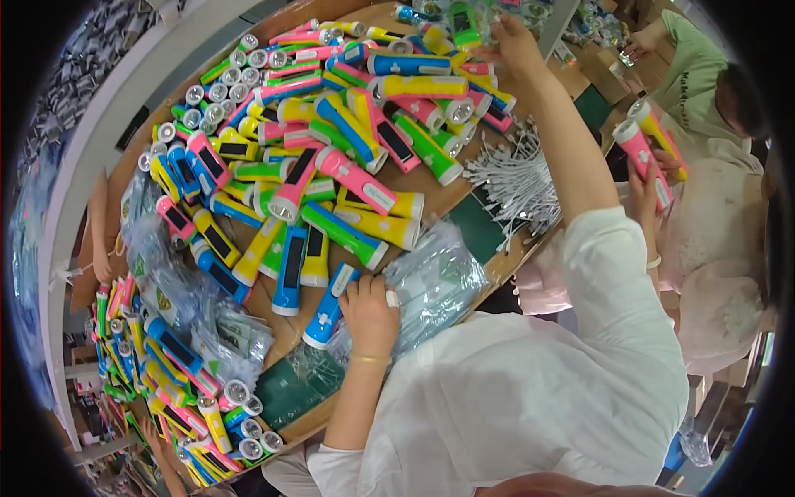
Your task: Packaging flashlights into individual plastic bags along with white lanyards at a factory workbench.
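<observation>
My left hand, with a white wrap on one finger, rests at the near edge of the table. Its curled fingers are against a blue and white flashlight, which lies tilted beside a stack of clear plastic bags. Part of the flashlight's grip is hidden under the fingers. Far off, my right hand is stretched over the table's back right, fingers apart. Just left of it is a green flashlight in what looks like a clear bag. A large heap of coloured flashlights lies between the hands.
White cables lie bundled at the table's right edge. More clear bags and another flashlight pile are at left. A co-worker at right holds a pink flashlight and a yellow one. Another person's hand shows at left.
</observation>
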A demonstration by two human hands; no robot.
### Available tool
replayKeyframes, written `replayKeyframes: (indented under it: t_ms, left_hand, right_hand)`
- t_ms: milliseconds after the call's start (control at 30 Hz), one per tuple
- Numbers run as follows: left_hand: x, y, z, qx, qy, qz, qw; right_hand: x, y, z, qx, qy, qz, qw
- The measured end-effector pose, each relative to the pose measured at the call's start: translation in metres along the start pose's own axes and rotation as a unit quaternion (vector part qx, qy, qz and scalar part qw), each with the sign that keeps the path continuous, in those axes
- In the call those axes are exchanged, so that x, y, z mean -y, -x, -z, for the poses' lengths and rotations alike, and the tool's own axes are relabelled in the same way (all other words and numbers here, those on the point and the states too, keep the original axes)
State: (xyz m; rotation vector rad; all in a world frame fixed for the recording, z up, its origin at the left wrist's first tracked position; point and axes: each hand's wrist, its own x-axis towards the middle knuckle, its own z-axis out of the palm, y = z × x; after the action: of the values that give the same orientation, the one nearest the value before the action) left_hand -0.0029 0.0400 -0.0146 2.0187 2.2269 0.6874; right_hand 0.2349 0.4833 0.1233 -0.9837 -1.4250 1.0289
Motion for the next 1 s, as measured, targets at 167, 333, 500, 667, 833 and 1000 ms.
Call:
replayKeyframes:
  t_ms: [167,333,500,667,833,1000]
  left_hand:
    - [-0.003,-0.005,0.009,0.046,0.022,0.025,0.998]
    - [0.005,-0.004,0.001,0.041,0.131,0.026,0.990]
    - [0.007,0.000,-0.005,-0.051,0.212,0.001,0.976]
    - [0.010,0.002,0.003,-0.070,0.267,0.018,0.961]
    - [0.019,0.019,0.021,-0.088,0.221,0.015,0.971]
    - [0.027,0.044,0.032,-0.091,0.247,0.105,0.959]
  right_hand:
    - [0.014,-0.044,0.011,-0.153,-0.063,-0.030,0.986]
    - [0.020,0.086,-0.065,0.098,0.016,0.063,0.993]
    - [0.013,0.240,-0.105,0.506,0.162,0.042,0.846]
    - [-0.019,0.297,-0.113,0.525,0.188,0.184,0.809]
    - [-0.021,0.303,-0.110,0.497,0.168,0.192,0.830]
    - [-0.014,0.314,-0.116,0.488,0.192,0.188,0.830]
